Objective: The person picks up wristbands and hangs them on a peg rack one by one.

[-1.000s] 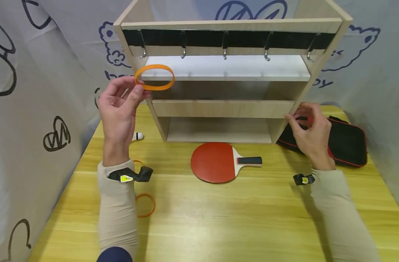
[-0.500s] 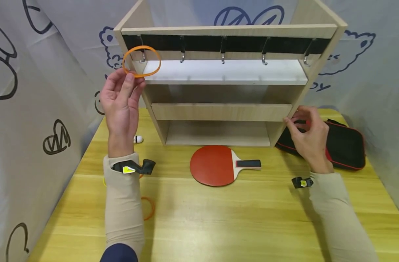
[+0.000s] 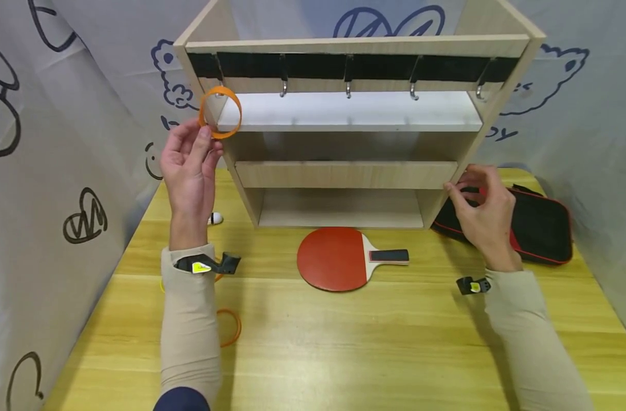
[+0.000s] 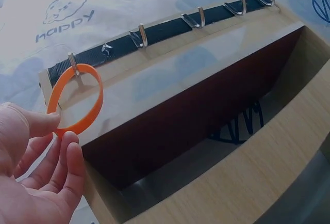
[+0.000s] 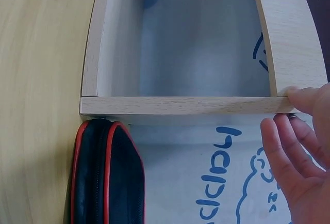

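Observation:
My left hand (image 3: 189, 165) pinches the lower edge of a flat orange wristband (image 3: 237, 123) between thumb and fingers. The band stands upright as a ring at the leftmost metal hook (image 4: 73, 64) of the wooden shelf (image 3: 346, 174). In the left wrist view the band's top overlaps that hook; I cannot tell whether it hangs on it. My right hand (image 3: 485, 214) grips the shelf's right side panel (image 5: 180, 105), thumb on the front edge and fingers on the outer side.
Several more hooks (image 3: 349, 88) line the black strip (image 3: 313, 65). A red table tennis bat (image 3: 330, 260) lies before the shelf. A black case with red trim (image 3: 544, 225) is at the right. A shuttlecock (image 3: 216, 218) and another orange ring (image 3: 236, 328) lie at the left, partly behind my left arm.
My left hand has moved left, rising and then dropping slightly, bringing the wristband to the leftmost hook. The band looks rounder than before. My right hand keeps its grip on the panel.

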The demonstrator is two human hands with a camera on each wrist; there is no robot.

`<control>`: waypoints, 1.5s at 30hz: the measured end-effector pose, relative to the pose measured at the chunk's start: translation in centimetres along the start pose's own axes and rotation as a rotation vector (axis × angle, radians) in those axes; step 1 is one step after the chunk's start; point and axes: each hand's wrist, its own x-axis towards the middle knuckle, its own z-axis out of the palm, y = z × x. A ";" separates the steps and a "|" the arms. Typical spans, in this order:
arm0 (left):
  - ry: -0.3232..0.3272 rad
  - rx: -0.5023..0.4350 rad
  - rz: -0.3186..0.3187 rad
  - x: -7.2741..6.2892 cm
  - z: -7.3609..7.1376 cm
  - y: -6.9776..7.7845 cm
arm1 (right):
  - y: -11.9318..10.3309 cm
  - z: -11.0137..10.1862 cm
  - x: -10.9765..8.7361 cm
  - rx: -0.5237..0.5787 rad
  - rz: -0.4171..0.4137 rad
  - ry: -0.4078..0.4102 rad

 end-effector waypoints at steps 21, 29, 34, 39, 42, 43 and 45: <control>-0.137 0.330 -0.074 -3.0 -3.2 1.3 | -0.3 -0.1 -0.1 -0.011 0.037 0.014; -0.107 0.413 -0.139 -3.5 -6.6 1.5 | -0.3 0.0 -0.1 -0.012 0.045 0.004; -0.107 0.514 -0.237 -4.2 -8.9 1.5 | -0.3 0.2 0.0 0.000 0.042 -0.001; -0.138 0.579 -0.320 -4.7 -10.2 1.4 | -0.3 0.3 0.0 -0.005 0.058 0.014; -0.161 0.616 -0.342 -4.9 -10.8 1.4 | -0.3 0.4 -0.1 -0.007 0.063 0.024; -0.170 0.628 -0.349 -5.0 -11.0 1.4 | -0.2 0.5 -0.2 -0.008 0.061 0.026; -0.190 0.664 -0.365 -5.3 -11.6 1.4 | -0.2 0.6 -0.3 -0.010 0.057 0.025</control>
